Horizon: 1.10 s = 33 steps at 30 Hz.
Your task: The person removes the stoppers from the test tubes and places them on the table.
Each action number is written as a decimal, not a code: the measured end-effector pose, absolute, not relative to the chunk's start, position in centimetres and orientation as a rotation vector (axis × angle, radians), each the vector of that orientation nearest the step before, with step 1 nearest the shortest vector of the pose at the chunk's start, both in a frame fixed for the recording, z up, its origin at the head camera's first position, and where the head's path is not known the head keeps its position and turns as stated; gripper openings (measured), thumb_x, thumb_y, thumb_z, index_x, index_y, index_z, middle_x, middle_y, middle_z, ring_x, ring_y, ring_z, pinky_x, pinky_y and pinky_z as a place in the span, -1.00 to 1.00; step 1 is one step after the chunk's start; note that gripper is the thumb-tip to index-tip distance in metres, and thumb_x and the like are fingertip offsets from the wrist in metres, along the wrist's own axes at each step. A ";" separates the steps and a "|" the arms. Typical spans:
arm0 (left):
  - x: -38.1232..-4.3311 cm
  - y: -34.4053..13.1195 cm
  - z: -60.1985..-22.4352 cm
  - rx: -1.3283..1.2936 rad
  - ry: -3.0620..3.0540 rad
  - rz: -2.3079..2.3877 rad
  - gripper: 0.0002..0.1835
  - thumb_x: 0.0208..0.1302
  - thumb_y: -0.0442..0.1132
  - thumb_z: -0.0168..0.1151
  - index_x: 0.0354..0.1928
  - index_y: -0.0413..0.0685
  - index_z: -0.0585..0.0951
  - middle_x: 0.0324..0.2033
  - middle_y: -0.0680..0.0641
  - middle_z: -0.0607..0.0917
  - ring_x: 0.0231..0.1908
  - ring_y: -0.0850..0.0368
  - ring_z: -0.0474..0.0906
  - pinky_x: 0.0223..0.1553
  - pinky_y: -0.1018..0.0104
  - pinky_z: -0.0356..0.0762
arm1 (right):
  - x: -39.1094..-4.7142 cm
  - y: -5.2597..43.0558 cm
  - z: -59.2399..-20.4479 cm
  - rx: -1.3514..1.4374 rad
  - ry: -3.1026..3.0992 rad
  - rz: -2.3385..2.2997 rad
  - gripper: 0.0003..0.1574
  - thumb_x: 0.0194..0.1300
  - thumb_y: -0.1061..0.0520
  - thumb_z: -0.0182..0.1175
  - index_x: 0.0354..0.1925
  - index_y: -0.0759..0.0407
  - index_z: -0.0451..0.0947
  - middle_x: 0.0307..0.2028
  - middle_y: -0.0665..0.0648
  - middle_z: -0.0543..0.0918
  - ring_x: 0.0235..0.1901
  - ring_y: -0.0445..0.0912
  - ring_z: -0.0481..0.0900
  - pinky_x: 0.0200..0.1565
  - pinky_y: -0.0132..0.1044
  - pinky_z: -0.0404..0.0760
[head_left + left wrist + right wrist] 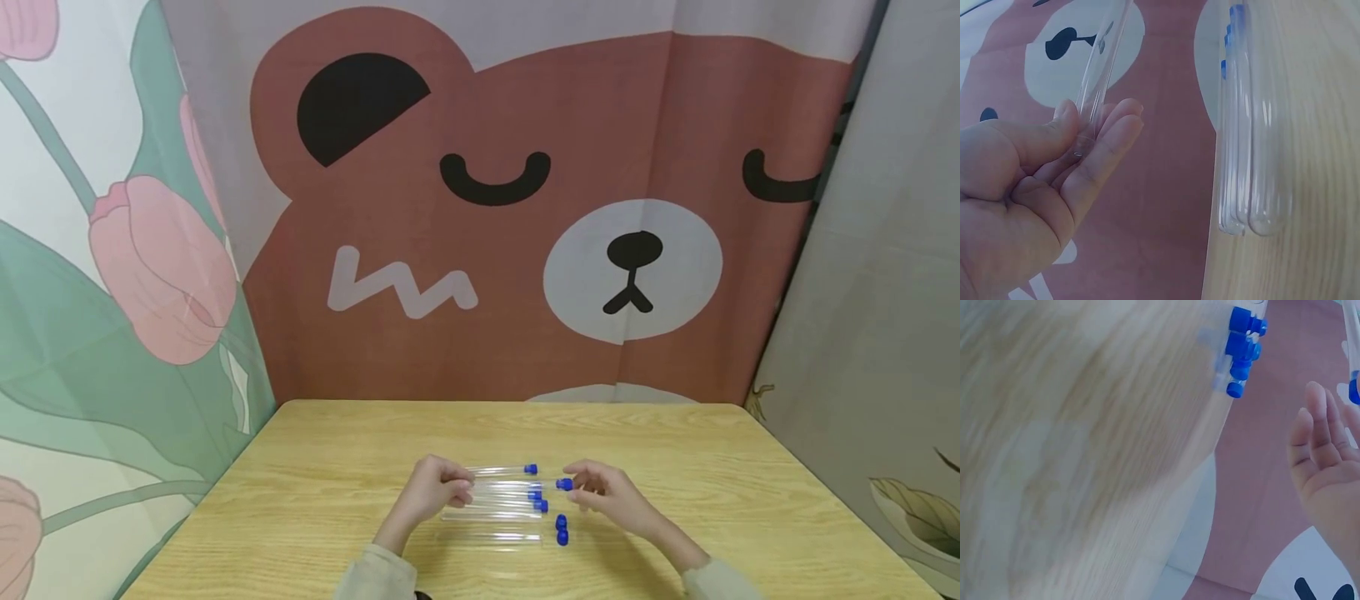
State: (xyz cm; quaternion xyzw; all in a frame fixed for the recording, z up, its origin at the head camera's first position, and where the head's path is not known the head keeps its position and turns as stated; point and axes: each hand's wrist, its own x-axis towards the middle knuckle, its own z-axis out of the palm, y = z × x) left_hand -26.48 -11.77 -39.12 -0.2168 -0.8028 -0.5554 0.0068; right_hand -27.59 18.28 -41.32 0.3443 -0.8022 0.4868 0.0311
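Observation:
My left hand (435, 487) pinches the rounded end of a clear test tube (1096, 81) between thumb and fingers, raised off the table. A blue cap (564, 483) is at that tube's far end. At this cap, my right hand (609, 498) has its thumb and index finger pinching, the other fingers loosely bent; the right wrist view cuts off the grip. Below the held tube, several clear test tubes (491, 538) lie side by side on the table. Some carry blue caps (542, 506). Two loose blue caps (562, 530) lie right of the tube mouths.
The wooden table (322, 450) reaches back to a bear-print curtain (510, 350). A tulip-print curtain (112, 400) hangs on the left and a pale curtain (847, 333) on the right. Part of a small dark object (423, 595) shows at the bottom edge beside the left sleeve.

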 end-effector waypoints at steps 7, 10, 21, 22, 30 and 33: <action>-25.9 -11.4 -38.2 -0.698 -2.492 -1.752 -0.85 0.14 -0.51 0.11 -0.29 -0.53 0.56 -0.53 -0.27 0.63 -0.51 -0.12 0.60 -0.45 0.23 0.57 | -27.4 17.7 -40.7 1.085 -2.306 1.496 -0.76 0.19 0.37 0.08 -0.14 0.47 0.45 -0.50 0.11 0.54 -0.59 0.00 0.50 -0.60 -0.26 0.49; -26.2 -11.3 -38.3 -0.701 -2.490 -1.754 -0.85 0.15 -0.49 0.11 -0.29 -0.51 0.56 -0.53 -0.23 0.63 -0.49 -0.16 0.59 -0.47 0.32 0.56 | -27.9 17.8 -41.2 1.070 -2.262 1.514 -0.77 0.18 0.38 0.09 -0.16 0.46 0.46 -0.52 0.17 0.55 -0.60 0.00 0.51 -0.61 -0.26 0.50; -26.0 -10.7 -38.1 -0.710 -2.472 -1.782 -0.85 0.15 -0.49 0.11 -0.28 -0.49 0.57 -0.54 -0.26 0.63 -0.49 -0.18 0.59 -0.48 0.31 0.57 | -26.2 17.1 -39.9 0.996 -2.148 1.629 -0.84 0.10 0.49 0.10 -0.27 0.56 0.44 -0.53 -0.02 0.57 -0.63 0.00 0.51 -0.62 -0.23 0.51; -26.0 -10.7 -38.1 -0.711 -2.469 -1.785 -0.85 0.15 -0.49 0.11 -0.29 -0.50 0.57 -0.54 -0.27 0.63 -0.50 -0.17 0.59 -0.48 0.31 0.57 | -26.1 17.1 -39.9 0.990 -2.144 1.635 -0.85 0.09 0.49 0.10 -0.29 0.57 0.44 -0.53 0.00 0.58 -0.63 -0.01 0.52 -0.61 -0.23 0.52; -26.1 -10.5 -38.1 -0.709 -2.485 -1.743 -0.86 0.14 -0.48 0.12 -0.30 -0.47 0.58 -0.55 -0.22 0.63 -0.52 -0.12 0.60 -0.49 0.35 0.56 | -25.5 17.0 -39.5 0.980 -2.099 1.581 -0.90 0.04 0.51 0.14 -0.36 0.55 0.46 -0.56 0.09 0.58 -0.67 0.02 0.48 -0.63 -0.26 0.52; -26.2 -10.4 -38.0 -0.704 -2.500 -1.722 -0.87 0.15 -0.48 0.11 -0.30 -0.46 0.58 -0.55 -0.20 0.63 -0.50 -0.13 0.60 -0.49 0.35 0.56 | -25.4 17.0 -39.4 0.983 -2.078 1.557 -0.91 0.03 0.53 0.14 -0.39 0.54 0.47 -0.56 0.03 0.58 -0.67 0.03 0.48 -0.63 -0.31 0.51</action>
